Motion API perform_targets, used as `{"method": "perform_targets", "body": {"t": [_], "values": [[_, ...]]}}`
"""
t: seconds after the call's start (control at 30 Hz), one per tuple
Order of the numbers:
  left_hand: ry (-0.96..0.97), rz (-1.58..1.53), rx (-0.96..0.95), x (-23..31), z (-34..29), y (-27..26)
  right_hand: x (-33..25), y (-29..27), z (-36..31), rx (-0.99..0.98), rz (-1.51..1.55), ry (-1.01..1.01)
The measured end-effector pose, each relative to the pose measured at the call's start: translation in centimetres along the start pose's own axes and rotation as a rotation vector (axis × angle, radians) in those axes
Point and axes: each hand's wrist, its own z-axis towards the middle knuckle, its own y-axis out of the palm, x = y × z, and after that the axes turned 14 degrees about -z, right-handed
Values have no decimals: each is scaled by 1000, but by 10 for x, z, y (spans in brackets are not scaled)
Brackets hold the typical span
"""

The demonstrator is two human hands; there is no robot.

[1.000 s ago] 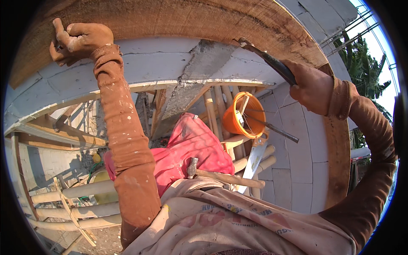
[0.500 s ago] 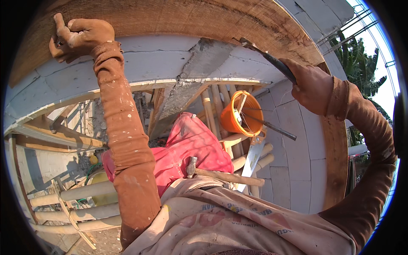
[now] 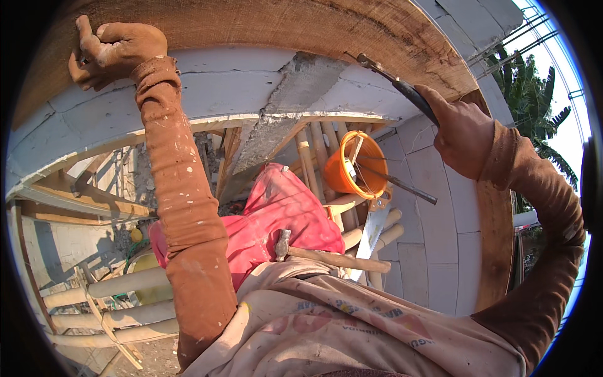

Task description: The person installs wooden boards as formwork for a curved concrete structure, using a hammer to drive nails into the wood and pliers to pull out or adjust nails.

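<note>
"Head view, and the action is up top! What's the step?"

"Looks like work at the lower edge of the wooden beam (image 3: 270, 25), arching across the top of the frame. The right hand (image 3: 465, 135), upper right, has its fingers wrapped round a dark-handled tool (image 3: 405, 90), metal end at the timber, upper centre."

"And the left hand (image 3: 119, 50)?"

"Upper left, against the beam, fingers curled, one raised. Whether it pinches anything, I can't tell."

"Your call on the next move?"

"I'd say it calls for a firm right wrist and the left bracing the wood."

"Now the materials!"

"Coarse brown grain on that beam; below it, smooth pale blocks (image 3: 232, 94) split by a rough grey mortar strip (image 3: 295, 81). Centre, wrinkled red cloth (image 3: 289, 213); just below, a hammer (image 3: 339, 258) with a straight wooden handle. Right of centre, a round orange bucket (image 3: 336, 173), tilted, with a flat, toothed handsaw (image 3: 375, 235) just below."
</note>
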Motion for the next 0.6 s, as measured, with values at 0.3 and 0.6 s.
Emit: {"method": "perform_targets", "body": {"t": [0.3,0.6], "values": [[-102,-57,-8,19,0,-4,14,14,8,-239,1084,-215],[-59,-57,-10,6,0,-2,19,13,-1,297,-373,-149]]}}
